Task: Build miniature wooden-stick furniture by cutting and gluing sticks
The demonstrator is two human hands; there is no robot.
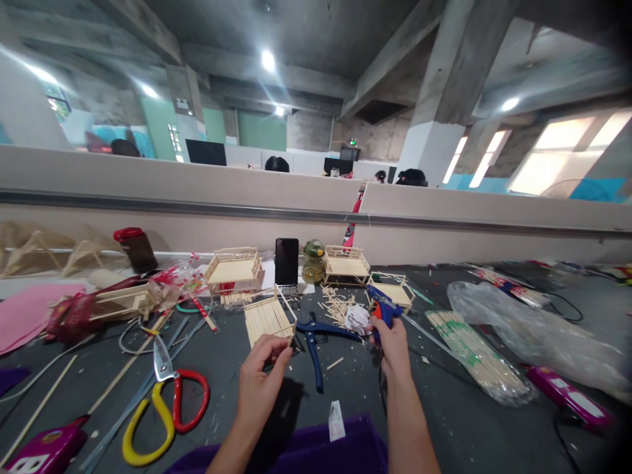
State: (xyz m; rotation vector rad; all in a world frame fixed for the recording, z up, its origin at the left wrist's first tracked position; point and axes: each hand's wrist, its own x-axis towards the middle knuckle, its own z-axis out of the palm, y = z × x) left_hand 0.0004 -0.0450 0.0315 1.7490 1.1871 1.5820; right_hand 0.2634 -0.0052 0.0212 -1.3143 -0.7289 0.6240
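Observation:
My left hand [264, 372] is closed, with thumb and fingers pinching the near right corner of a small stick-built frame [266, 317]. That frame has a slatted flat surface and thin rails; its near edge is partly hidden by my fingers. My right hand [392, 345] is wrapped round a blue glue gun [388, 304] with an orange trigger. The gun is to the right of the frame, apart from it. Between my hands lie blue-handled cutters [312, 336]. Beside the gun are a crumpled white paper [358, 318] and a pile of short sticks [333, 304].
Similar stick models [234, 268] stand along the back, with a black phone [286, 262] propped upright. Red-and-yellow scissors [190, 400] lie at front left. Bagged sticks [478, 355] and plastic wrap [533, 326] lie right. A purple container [355, 441] is at the front edge.

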